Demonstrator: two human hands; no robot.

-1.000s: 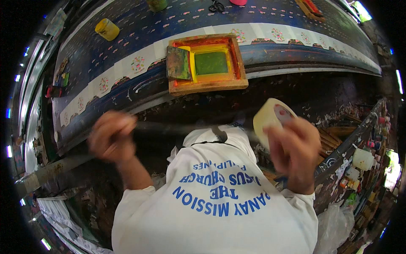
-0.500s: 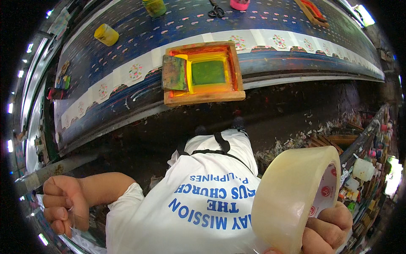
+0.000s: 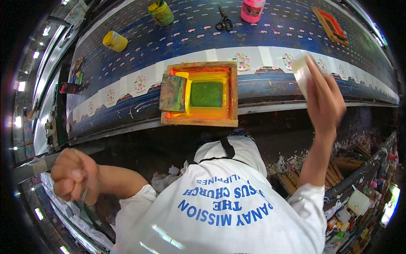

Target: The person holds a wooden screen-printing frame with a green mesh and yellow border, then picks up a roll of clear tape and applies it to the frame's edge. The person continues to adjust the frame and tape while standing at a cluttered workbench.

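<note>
My right hand point(image 3: 325, 97), arm stretched forward over the table's near edge, grips a roll of clear packing tape point(image 3: 301, 76), slightly blurred. On the left, my left hand point(image 3: 74, 175) is closed in a fist, pinching a thin clear strip point(image 3: 84, 192) that looks like tape. Pale streaks of glare cross my white shirt; I cannot tell whether stretched tape makes them. Between the hands, a wooden screen-printing frame point(image 3: 198, 122) with yellow and red ink on its inner sides rests at the table's near edge. A stained squeegee point(image 3: 172, 93) leans inside its left side.
The long blue table point(image 3: 203, 40) carries a row of white printed pieces point(image 3: 139, 84), a yellow tub point(image 3: 115, 41), a green-yellow tub point(image 3: 160, 13), a pink tub point(image 3: 253, 10), scissors point(image 3: 224, 22) and another wooden frame point(image 3: 330, 25). Wood and scraps point(image 3: 338, 169) lie at lower right.
My right hand has swung forward with the tape roll, from low beside my body to over the table edge. My left hand has risen slightly, still closed. The view has shifted a little.
</note>
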